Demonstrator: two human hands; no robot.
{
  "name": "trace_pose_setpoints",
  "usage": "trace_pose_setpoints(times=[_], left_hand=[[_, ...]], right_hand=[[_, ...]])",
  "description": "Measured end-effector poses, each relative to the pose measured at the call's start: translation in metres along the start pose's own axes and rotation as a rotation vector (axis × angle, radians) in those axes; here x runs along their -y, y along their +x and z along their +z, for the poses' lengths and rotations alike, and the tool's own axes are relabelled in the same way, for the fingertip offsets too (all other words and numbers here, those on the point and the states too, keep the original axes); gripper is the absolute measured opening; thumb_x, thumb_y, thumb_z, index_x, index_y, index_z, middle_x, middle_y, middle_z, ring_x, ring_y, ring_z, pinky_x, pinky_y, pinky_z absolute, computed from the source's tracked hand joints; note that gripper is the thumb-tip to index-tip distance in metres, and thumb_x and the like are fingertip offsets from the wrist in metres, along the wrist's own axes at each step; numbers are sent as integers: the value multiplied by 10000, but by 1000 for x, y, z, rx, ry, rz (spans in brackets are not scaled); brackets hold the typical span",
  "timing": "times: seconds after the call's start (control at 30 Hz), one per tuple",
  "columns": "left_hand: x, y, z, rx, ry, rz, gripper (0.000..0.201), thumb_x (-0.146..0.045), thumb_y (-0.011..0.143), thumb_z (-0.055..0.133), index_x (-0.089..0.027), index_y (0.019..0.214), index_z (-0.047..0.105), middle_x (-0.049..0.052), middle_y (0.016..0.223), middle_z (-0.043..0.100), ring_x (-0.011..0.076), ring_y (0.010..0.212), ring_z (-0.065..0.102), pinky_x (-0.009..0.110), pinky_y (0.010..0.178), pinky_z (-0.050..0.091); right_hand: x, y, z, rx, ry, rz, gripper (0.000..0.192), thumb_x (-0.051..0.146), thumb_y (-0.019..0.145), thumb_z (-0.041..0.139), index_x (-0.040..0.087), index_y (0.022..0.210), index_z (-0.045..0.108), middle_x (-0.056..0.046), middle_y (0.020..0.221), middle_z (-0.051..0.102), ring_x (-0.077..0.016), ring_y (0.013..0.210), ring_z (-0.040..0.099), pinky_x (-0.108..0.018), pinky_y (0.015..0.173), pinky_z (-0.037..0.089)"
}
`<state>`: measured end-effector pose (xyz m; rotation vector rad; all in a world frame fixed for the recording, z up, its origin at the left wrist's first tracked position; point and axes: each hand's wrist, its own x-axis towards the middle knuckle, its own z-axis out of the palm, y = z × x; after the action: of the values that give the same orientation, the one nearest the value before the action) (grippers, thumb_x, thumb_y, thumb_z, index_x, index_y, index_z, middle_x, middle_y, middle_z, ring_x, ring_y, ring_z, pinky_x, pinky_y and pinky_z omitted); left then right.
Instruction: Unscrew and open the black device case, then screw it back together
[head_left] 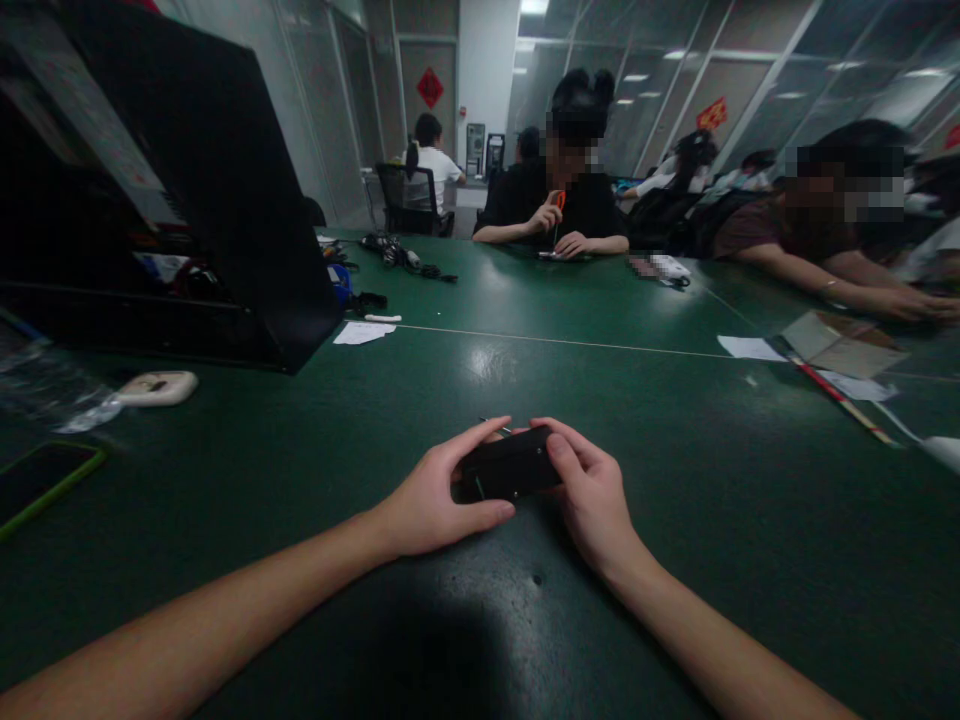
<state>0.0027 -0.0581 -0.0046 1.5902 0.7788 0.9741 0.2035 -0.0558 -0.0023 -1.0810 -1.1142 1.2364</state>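
Both hands grip a small black box (510, 465) resting on the green table (675, 520) near its near edge: the left hand (439, 495) clasps its left end, the right hand (592, 490) its right end.

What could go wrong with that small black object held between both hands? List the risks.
1. The small black object is pinched only by fingertips of the left hand and right hand; it could slip onto the green table.
2. A thin pin-like piece lies just behind the fingers and could be knocked away unnoticed.
3. The lighting is dim, so small parts may be hard to see.
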Motion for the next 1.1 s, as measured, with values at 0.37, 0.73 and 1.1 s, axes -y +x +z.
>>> trace_pose_setpoints(times=[0.37, 0.73, 1.1], left_hand=[[1, 2, -11, -14, -9, 11, 417, -424, 998, 554, -221, 1354, 632, 84, 1408, 633, 296, 1346, 530, 393, 1151, 378], [4, 1, 1, -109, -283, -66, 418, -489, 1019, 468, -164, 1243, 605, 89, 1012, 701, 214, 776, 729, 337, 760, 562], [8, 13, -2, -314, -390, -125, 512, -589, 928, 556, -143, 1176, 597, 52, 899, 638, 125, 551, 595, 265, 517, 504]], right_hand=[[0, 2, 1, -40, 191, 116, 473, 596, 749, 790, 199, 1002, 747, -31, 918, 693, -178, 790, 672, -286, 600, 623], [4, 5, -3, 79, -1, 110, 442, 568, 759, 792, 195, 996, 768, -38, 922, 706, -188, 837, 652, -292, 701, 599], [4, 5, -2, 302, -6, 211, 515, 553, 798, 759, 174, 1147, 770, -51, 897, 754, -172, 681, 719, -317, 686, 596]])
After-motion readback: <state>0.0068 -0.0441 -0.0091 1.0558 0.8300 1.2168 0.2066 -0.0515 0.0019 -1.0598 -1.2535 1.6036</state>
